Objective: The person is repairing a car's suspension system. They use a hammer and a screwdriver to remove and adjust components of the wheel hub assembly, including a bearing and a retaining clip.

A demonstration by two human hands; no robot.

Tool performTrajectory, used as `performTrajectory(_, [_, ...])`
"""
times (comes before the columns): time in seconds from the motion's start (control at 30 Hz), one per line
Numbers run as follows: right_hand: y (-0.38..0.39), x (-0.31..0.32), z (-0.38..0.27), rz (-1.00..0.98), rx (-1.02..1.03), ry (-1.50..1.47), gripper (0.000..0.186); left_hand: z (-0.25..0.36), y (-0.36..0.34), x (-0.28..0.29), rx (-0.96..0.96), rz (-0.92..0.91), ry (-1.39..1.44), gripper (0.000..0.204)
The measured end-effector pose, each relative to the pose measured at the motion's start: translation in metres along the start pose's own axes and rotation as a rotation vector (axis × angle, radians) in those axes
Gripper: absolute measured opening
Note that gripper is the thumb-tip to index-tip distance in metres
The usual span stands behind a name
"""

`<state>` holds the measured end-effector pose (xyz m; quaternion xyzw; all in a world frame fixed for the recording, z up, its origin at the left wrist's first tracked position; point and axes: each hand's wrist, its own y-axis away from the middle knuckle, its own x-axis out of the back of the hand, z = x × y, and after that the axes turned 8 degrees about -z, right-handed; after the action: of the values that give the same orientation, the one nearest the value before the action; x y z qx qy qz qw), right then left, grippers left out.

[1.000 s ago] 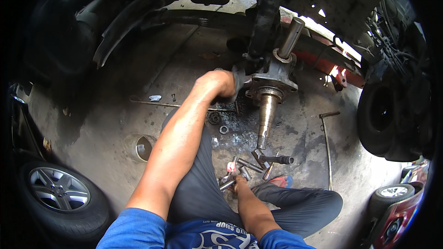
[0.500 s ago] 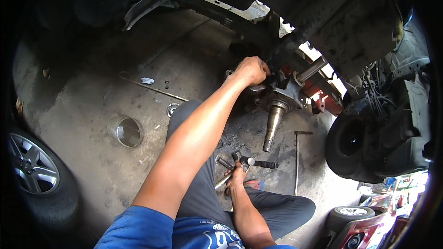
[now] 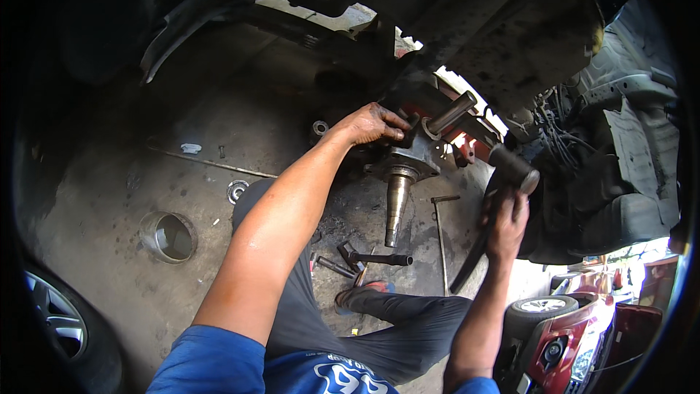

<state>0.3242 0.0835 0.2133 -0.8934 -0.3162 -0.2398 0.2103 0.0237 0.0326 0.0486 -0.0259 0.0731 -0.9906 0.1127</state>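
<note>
Under the vehicle body, a greasy steering knuckle (image 3: 414,147) carries a worn, shiny spindle (image 3: 397,204) pointing down toward me. A thick metal pin (image 3: 452,112) sticks out of its upper right. My left hand (image 3: 370,125) is closed on the knuckle's upper left side; its fingertips lie against the dark metal. Raised to the right of the knuckle, my right hand (image 3: 506,223) grips a hammer (image 3: 515,168) just below its heavy cylindrical head. The dark handle slants down to the left, slightly blurred.
Socket tools (image 3: 379,257) lie on the floor by my foot. An L-shaped bar (image 3: 440,241) and a long rod (image 3: 211,163) flank my legs. A round metal can (image 3: 171,237), a bearing ring (image 3: 236,190) and a wheel (image 3: 69,321) are left; a red car (image 3: 576,346) stands right.
My right hand has lifted the hammer from the floor tools up to the right of the knuckle. My left hand stays at the knuckle, its fingers shifted. The whole view has shifted slightly.
</note>
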Motion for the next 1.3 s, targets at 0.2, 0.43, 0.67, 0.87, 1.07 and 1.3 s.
performTrajectory(0.2, [-0.085,0.017,-0.066,-0.097,0.362,0.303,0.034,0.028,-0.008,0.006,-0.061,-0.131,-0.057,0.054])
performTrajectory(0.43, [-0.119,0.003,-0.077,-0.362,-0.191,0.157,0.046,0.038,-0.016,-0.011,-0.117,-0.141,0.048,0.055])
performTrajectory(0.67, [-0.133,0.006,-0.090,-0.191,-0.100,-0.044,0.039,0.033,-0.020,-0.009,-0.144,-0.147,0.043,0.053])
performTrajectory(0.87, [-0.129,0.002,-0.094,-0.427,-0.189,0.326,0.054,0.036,-0.018,-0.011,-0.146,-0.152,0.052,0.049])
performTrajectory(1.07, [-0.134,0.012,-0.091,-0.218,-0.068,0.077,0.051,0.035,-0.020,-0.013,-0.090,-0.071,0.080,0.047])
performTrajectory(1.3, [-0.139,0.017,-0.093,-0.406,-0.111,0.486,0.063,0.037,-0.019,-0.014,-0.102,-0.091,0.069,0.043])
